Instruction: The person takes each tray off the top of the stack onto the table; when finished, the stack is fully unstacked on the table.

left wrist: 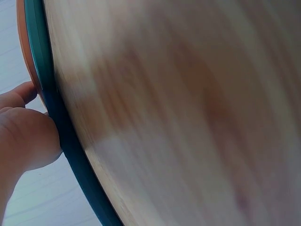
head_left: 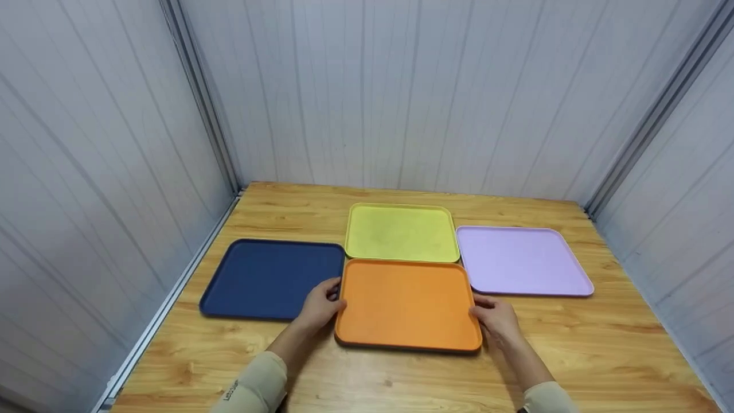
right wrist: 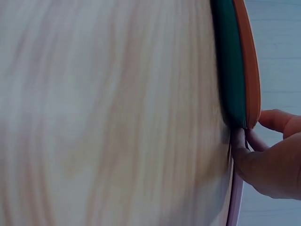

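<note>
An orange tray (head_left: pixel 408 304) lies at the front middle of the table. Directly under it is a dark green tray (right wrist: pixel 230 66), whose edge shows in both wrist views. My left hand (head_left: pixel 317 307) holds the orange tray by its left side, thumb on the rim, reaching over the corner of a navy blue tray (head_left: pixel 261 281). At the opposite side, my right hand (head_left: pixel 498 320) pinches the orange tray's rim, thumb above and fingers lower down at the edge. The fingertips of the left hand are partly hidden.
Behind the orange tray lies a yellow tray (head_left: pixel 401 232). A light purple tray (head_left: pixel 524 261) sits to the right, its corner close to the orange one. White panelled walls (head_left: pixel 378 97) enclose the wooden table (head_left: pixel 390 381) at the back and both sides.
</note>
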`<state>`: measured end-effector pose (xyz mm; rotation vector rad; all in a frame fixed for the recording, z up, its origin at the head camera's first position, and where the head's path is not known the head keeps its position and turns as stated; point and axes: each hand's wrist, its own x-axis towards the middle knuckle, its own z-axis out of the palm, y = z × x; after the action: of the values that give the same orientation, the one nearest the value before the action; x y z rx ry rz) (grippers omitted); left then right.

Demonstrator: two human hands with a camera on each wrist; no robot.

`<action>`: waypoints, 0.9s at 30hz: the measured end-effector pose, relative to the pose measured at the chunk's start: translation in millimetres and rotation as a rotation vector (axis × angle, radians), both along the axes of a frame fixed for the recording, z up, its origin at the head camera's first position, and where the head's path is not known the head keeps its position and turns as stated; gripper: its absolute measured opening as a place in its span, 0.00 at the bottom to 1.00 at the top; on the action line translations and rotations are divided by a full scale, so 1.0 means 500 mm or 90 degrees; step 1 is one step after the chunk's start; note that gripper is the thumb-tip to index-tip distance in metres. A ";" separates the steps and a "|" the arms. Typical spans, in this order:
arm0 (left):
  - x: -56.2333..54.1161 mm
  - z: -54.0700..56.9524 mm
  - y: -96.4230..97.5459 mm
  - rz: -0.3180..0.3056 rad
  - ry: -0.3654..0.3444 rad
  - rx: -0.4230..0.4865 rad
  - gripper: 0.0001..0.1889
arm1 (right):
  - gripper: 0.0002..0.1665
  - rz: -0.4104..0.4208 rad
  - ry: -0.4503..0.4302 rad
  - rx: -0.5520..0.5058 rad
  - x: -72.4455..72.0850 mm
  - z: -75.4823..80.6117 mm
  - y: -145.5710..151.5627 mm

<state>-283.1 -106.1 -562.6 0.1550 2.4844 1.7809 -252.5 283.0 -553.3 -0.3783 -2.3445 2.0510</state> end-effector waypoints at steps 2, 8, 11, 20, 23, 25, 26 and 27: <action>0.002 -0.002 0.000 -0.002 0.002 0.002 0.34 | 0.27 -0.005 0.005 0.008 0.001 0.000 -0.003; 0.005 -0.006 -0.001 0.003 0.000 -0.005 0.34 | 0.28 -0.019 -0.002 0.028 0.001 0.002 -0.005; 0.003 -0.007 -0.002 0.007 0.003 -0.011 0.34 | 0.26 -0.024 -0.004 0.055 -0.002 0.004 -0.003; 0.001 -0.006 -0.001 0.011 -0.002 -0.011 0.34 | 0.25 -0.029 0.001 0.088 -0.009 0.003 0.001; 0.001 -0.005 -0.002 0.005 0.004 -0.007 0.34 | 0.24 -0.029 0.005 0.103 -0.011 0.002 0.003; 0.001 -0.003 -0.002 -0.001 0.012 -0.004 0.33 | 0.24 -0.029 0.007 0.105 -0.012 0.002 0.006; 0.001 -0.002 -0.002 -0.004 0.013 0.001 0.33 | 0.24 -0.027 0.005 0.097 -0.012 0.003 0.007; 0.001 0.000 -0.003 -0.006 0.016 0.003 0.32 | 0.24 -0.024 0.003 0.087 -0.012 0.004 0.008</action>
<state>-282.8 -107.4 -562.8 0.1899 2.4919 1.7929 -258.3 287.0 -551.1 -0.4101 -2.4377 1.8605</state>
